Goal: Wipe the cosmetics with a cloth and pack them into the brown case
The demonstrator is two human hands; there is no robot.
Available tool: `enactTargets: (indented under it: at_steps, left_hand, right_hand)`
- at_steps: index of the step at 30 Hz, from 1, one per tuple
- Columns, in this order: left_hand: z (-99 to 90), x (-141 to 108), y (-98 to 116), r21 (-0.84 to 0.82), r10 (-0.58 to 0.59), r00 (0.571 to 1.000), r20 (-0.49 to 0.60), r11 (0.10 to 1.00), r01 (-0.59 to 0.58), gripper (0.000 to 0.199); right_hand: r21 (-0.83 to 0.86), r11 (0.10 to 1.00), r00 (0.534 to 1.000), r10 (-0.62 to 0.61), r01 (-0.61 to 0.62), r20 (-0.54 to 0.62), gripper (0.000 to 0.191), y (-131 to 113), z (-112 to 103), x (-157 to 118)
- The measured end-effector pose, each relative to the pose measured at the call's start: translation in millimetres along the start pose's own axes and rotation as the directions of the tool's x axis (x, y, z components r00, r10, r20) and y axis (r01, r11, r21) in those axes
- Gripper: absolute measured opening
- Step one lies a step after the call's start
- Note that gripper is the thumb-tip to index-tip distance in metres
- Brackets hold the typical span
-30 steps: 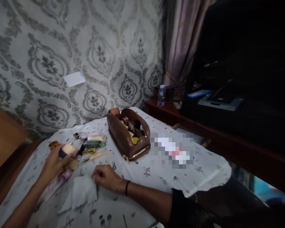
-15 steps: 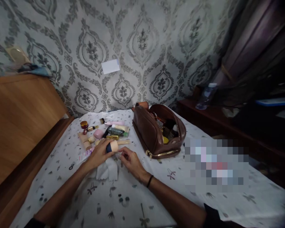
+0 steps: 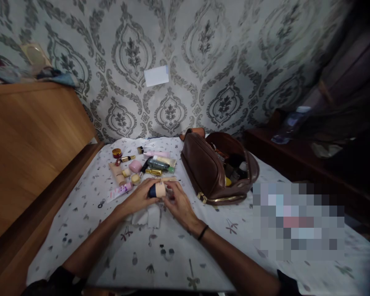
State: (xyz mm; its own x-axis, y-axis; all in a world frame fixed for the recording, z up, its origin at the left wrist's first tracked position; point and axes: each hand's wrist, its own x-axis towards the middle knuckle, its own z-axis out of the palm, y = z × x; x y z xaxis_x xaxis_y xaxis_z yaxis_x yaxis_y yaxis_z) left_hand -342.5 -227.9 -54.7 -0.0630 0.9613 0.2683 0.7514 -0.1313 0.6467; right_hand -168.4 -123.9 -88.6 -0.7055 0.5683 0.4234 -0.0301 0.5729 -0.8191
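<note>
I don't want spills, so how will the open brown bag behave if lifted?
The brown bag will probably hold its shape, since its sides stand up. It may feel fairly heavy, with several items inside. Its wide-open top suggests those could spill if it tips.

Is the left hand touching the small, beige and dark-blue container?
Touching. The head view shows the left hand holding the small, beige and dark-blue container directly, gripping around its dark-blue end.
</note>
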Motion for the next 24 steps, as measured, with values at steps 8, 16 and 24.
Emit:
enactTargets:
  at_steps: [8, 16, 24]
  left_hand:
    - [-16.6, -29.4, 6.7, 0.203, -0.04, 0.997, 0.067, 0.979, 0.026, 0.089]
    - [-2.6, -45.1, -9.4, 0.198, -0.034, 0.997, 0.071, 0.98, 0.019, 0.089]
    - [10.2, -49.0, -19.1, 0.181, 0.007, 1.0, -0.029, 0.983, -0.002, 0.08]
  right_hand:
    - [-0.004, 1.0, 1.0, -0.025, 0.025, 0.016, 0.052, 8.6, 4.3, 0.1]
    - [-0.065, 0.995, 0.997, -0.073, 0.075, 0.021, 0.056, 6.9, 8.8, -0.8]
    - [-0.25, 0.961, 0.977, -0.069, 0.12, 0.203, 0.066, 6.0, 6.6, 15.3]
